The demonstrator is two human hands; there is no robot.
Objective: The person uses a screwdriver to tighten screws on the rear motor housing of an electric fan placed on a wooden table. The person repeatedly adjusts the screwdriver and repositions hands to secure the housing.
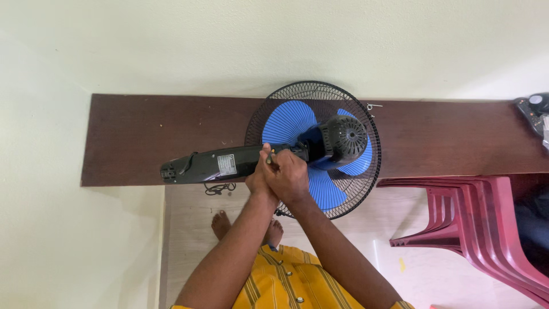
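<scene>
Both hands meet at one spot — the right hand [290,176] lies over the left hand [258,178], fingers curled tight around a small yellowish tool [270,155] pressed against the neck of the fan [309,147]. Whether the left hand grips the tool or the fan cannot be told. The fan lies flat on the dark brown surface [137,134] — black base [211,164] pointing left, blue blades [287,122] inside a black wire guard [320,91], black motor housing [343,136] facing up. Stacked red plastic chairs [480,223] stand to the right.
</scene>
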